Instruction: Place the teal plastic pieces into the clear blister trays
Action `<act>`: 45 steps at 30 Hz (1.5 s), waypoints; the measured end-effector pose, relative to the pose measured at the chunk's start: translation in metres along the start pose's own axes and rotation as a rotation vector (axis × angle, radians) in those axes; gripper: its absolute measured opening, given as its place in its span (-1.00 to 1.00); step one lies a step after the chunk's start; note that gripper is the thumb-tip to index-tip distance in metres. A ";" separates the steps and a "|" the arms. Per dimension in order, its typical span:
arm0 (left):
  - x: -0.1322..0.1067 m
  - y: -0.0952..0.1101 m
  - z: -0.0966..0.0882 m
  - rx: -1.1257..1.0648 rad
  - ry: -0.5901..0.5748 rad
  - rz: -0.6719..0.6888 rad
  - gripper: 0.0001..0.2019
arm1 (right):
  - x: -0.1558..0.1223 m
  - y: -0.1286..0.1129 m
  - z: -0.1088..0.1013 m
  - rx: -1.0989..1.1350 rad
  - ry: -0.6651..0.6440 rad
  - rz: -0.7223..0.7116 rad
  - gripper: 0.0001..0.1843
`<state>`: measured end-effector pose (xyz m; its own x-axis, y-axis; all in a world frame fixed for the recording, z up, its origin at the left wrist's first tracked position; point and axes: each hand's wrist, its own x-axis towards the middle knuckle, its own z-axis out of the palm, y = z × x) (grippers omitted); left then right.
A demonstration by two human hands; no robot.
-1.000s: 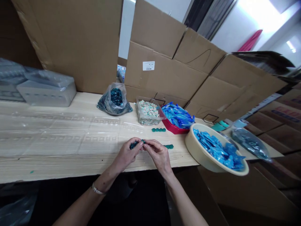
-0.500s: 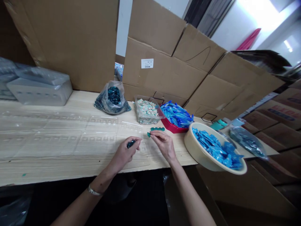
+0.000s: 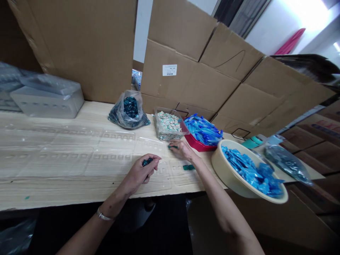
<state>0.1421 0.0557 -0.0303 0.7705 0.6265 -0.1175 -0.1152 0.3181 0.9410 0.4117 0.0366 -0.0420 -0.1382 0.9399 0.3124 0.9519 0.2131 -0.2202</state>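
My left hand [image 3: 140, 171] is curled round several small dark teal pieces [image 3: 147, 162], held over the front of the wooden table. Farther back, my right hand [image 3: 183, 149] reaches down to a clear plastic blister tray, its fingertips closed on a small green piece [image 3: 173, 146]. The hand covers most of the spot where its fingers work. Nearer to me, beside my right wrist, more green pieces [image 3: 188, 167] lie in a row in another clear tray [image 3: 178, 181].
Clear blister trays [image 3: 71, 156] cover the table's left. Behind stand an open bag of dark teal pieces [image 3: 130, 111], a clear box of pale chips [image 3: 169, 123] and a red tray [image 3: 196, 144] of blue packets. A cream basin [image 3: 233, 184] with blue packets stands at the right edge.
My right hand has moved a little back, from holding a green piece just above the table to the row of pieces. Green pieces nearer to me are uncovered. My left hand stays put.
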 end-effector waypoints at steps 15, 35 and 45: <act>0.003 -0.001 -0.006 0.010 0.016 0.017 -0.68 | -0.006 0.002 0.021 0.194 0.207 0.434 -0.85; 0.002 0.003 -0.007 0.000 0.038 0.023 -0.67 | -0.006 -0.016 0.011 -0.244 0.164 0.365 -0.92; 0.003 0.000 -0.006 0.014 0.027 0.025 -0.68 | 0.003 -0.005 -0.002 -0.144 0.027 0.167 -0.86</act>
<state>0.1405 0.0614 -0.0320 0.7501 0.6533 -0.1025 -0.1248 0.2921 0.9482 0.4076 0.0380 -0.0378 0.0302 0.9509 0.3079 0.9904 0.0131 -0.1378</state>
